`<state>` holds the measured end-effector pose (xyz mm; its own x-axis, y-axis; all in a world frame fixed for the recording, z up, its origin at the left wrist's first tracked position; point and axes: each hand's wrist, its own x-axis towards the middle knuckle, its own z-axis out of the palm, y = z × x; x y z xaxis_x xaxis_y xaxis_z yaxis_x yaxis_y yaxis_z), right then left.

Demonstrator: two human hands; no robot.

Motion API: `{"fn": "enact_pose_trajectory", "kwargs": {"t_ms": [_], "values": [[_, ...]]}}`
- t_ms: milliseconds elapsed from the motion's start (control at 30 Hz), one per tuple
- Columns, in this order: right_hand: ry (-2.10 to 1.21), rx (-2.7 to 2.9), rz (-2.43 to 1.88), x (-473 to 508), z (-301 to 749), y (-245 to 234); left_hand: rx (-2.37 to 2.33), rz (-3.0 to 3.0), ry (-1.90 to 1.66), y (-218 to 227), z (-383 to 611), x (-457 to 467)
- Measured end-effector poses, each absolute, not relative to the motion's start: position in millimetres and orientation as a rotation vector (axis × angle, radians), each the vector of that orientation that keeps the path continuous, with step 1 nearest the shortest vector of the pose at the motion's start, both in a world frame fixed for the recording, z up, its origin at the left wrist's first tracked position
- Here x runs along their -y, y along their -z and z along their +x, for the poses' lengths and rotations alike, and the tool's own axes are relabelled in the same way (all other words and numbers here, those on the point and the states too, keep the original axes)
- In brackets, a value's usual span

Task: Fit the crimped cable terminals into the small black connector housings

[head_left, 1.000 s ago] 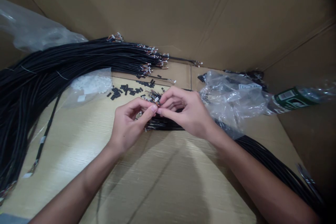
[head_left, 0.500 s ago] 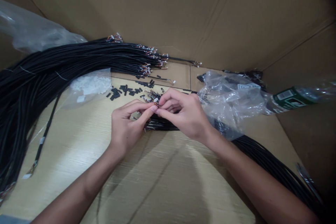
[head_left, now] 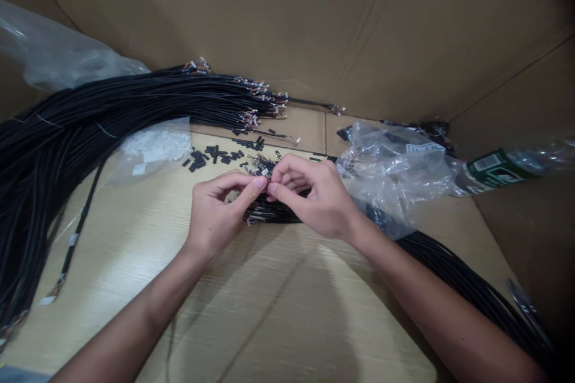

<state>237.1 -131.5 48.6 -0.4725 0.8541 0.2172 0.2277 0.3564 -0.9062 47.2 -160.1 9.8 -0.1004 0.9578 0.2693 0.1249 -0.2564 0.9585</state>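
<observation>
**Fingertips pinched on wire ends at mid-table**

Walled in by brown cardboard [head_left: 314,18] at the back and right. Below it, a pale wood-grain table [head_left: 135,239], bare along the near edge.

Spread over the table's left side: a thick sheaf of black cables [head_left: 67,125], sweeping from the left edge toward the back, ending in small coloured connectors near the back wall. Behind it at the back-left corner, a clear bag [head_left: 49,48]. Lying from the centre to the near-right corner under the right forearm: a second, thinner bundle [head_left: 467,278] of black cables, its stripped ends at mid-table beneath the hands. At the right edge, a crumpled plastic sheet [head_left: 395,167], a green-labelled bottle [head_left: 498,170] just beside it. Near the back, left of centre, a small bag of white parts [head_left: 155,145], touching the sheaf. Between that bag and the hands, scattered short black sleeves [head_left: 215,155].

Both forearms angled in from the near corners, meeting at the centre. Left hand [head_left: 215,212] palm-in, thumb and forefinger narrowed to a pinch. Right hand [head_left: 314,197] knuckles up, fingers curled, thumb and forefinger likewise pinched. Fingertips of both nearly touching, closed on a wire end [head_left: 265,175] of the bundle, too small to make out in detail.
</observation>
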Motion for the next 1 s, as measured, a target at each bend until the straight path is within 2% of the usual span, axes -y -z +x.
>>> {"fn": "enact_pose_trajectory", "kwargs": {"t_ms": [500,1000], "values": [[-1.325,1.688,-1.0,135.2,228.9,-32.6,-1.362,1.396,-1.47,-13.7,48.1,158.1],[-1.541,1.504,-0.819,131.5,223.5,-36.3,-1.229,1.454,-1.417,-16.0,45.5,159.1]]}}
